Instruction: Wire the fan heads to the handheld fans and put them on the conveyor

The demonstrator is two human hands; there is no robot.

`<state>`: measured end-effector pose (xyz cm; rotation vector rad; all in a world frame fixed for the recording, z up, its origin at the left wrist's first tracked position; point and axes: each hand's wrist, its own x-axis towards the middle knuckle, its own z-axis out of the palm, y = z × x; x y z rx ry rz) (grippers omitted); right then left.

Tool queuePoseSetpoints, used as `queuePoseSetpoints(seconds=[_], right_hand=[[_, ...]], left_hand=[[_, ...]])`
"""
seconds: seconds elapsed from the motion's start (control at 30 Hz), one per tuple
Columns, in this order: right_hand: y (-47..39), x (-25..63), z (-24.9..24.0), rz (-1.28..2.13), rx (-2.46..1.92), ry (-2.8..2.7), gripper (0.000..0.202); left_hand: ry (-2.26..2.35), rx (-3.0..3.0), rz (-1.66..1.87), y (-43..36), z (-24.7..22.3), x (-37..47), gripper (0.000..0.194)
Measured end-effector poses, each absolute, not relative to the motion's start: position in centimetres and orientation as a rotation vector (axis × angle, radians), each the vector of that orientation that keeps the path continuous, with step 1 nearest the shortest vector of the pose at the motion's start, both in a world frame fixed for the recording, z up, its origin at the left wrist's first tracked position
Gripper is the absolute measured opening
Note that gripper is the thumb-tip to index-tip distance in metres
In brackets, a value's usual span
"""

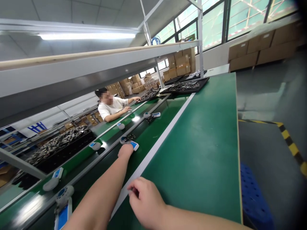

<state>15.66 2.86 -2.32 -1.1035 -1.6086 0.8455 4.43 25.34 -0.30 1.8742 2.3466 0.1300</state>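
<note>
My left hand (125, 151) reaches over the green belt, its fingers closed at a blue and white item (134, 145); how it grips this is partly hidden. Just beyond it lies a round grey and blue device (123, 139) with small dark parts beside it. My right hand (145, 199) hovers over the white strip (155, 150) at the near edge of the green table (203, 143), fingers curled in, and what they hold, if anything, is hidden.
More devices lie along the belts, such as one (64, 195) at lower left and one (146, 115) farther up. A person (112, 105) sits across. Black trays of metal parts (184, 87) stand at the far end. A shelf beam (96, 68) crosses above.
</note>
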Motion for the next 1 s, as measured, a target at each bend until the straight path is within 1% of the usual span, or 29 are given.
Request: queuePoseSetpoints(seconds=[0.13, 0.23, 0.33, 0.4, 0.47, 0.53, 0.63, 0.7, 0.77, 0.83, 0.9, 0.93, 1.0], right_hand=[[4.2, 16.7, -1.7, 0.802, -1.154, -1.510, 0.023], [5.2, 17.4, -1.5, 0.781, -1.217, -1.476, 0.025], [5.5, 17.7, -1.8, 0.707, -1.209, -1.591, 0.038], [5.4, 17.7, -2.3, 0.656, -1.169, -1.762, 0.047], [5.1, 17.7, -2.7, 0.638, -1.151, -1.931, 0.050], [4.9, 17.6, -2.9, 0.624, -1.153, -2.034, 0.041], [4.5, 17.5, -2.4, 0.625, -1.126, -2.115, 0.017], [3.8, 17.3, -1.8, 0.764, -1.148, -2.143, 0.004], [2.5, 17.1, -1.4, 1.020, -1.181, -2.107, 0.007], [0.9, 16.8, -1.3, 1.286, -1.084, -2.084, 0.012], [-0.3, 16.4, -1.4, 1.458, -0.919, -2.085, 0.018], [-0.6, 16.2, -1.5, 1.465, -0.893, -2.076, 0.015], [-0.5, 15.9, -1.7, 1.272, -1.034, -2.023, 0.010]], left_hand=[[2.285, 1.963, -0.015, 20.0, 0.9, 1.8, 0.035], [2.210, 2.055, -0.067, 13.5, 1.3, -0.2, 0.027], [2.141, 2.095, -0.061, 6.5, 1.1, -1.3, 0.042], [2.109, 2.093, -0.030, 2.4, 0.7, -1.4, 0.042], [2.097, 2.065, 0.020, -0.7, 0.3, -1.3, 0.040], [2.089, 1.997, 0.078, -2.9, 0.1, -1.0, 0.039], [2.029, 1.866, 0.207, -4.4, 0.1, -1.0, 0.039], [1.935, 1.727, 0.378, -4.7, 0.1, -1.2, 0.041], [1.787, 1.498, 0.554, -4.7, -0.1, -1.4, 0.045], [1.655, 1.283, 0.650, -4.5, -0.5, -1.6, 0.048], [1.618, 1.183, 0.687, -4.2, -0.8, -1.9, 0.042], [1.642, 1.189, 0.703, -4.1, -0.8, -2.0, 0.035], [1.712, 1.241, 0.743, -3.8, -0.6, -2.3, 0.023]])
